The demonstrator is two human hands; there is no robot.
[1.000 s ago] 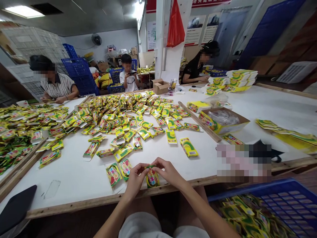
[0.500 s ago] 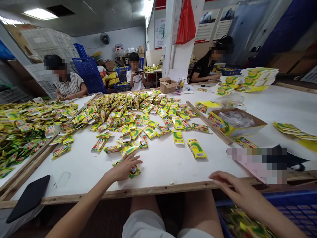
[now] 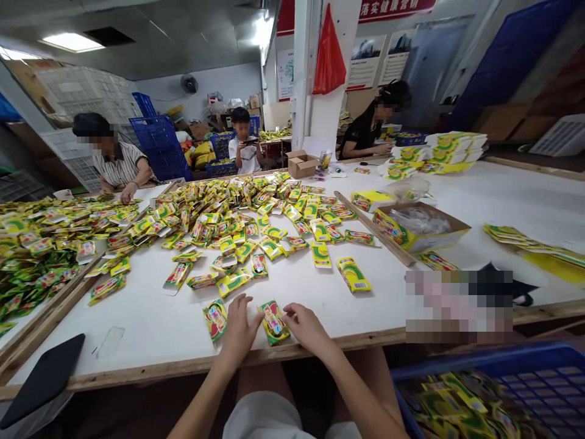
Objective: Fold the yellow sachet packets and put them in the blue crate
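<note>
A small green and yellow packet [image 3: 273, 322] lies near the front edge of the white table [image 3: 146, 323], between my two hands. My left hand [image 3: 241, 329] rests at its left side with fingers bent onto it. My right hand [image 3: 305, 325] touches its right edge with curled fingers. A second similar packet [image 3: 216, 318] lies just left of my left hand. Several more packets [image 3: 237, 213] are heaped across the middle of the table.
A blue crate [image 3: 543, 378] with finished packets stands at my lower right. An open carton [image 3: 423, 227] and a wooden strip [image 3: 375, 227] sit to the right. Three other people sit along the far side. A dark flat object [image 3: 43, 378] lies at the left front corner.
My right hand came back from the blue crate to the table's front edge. My left hand drew a packet from the pile's edge toward me, and both hands now meet on it.
</note>
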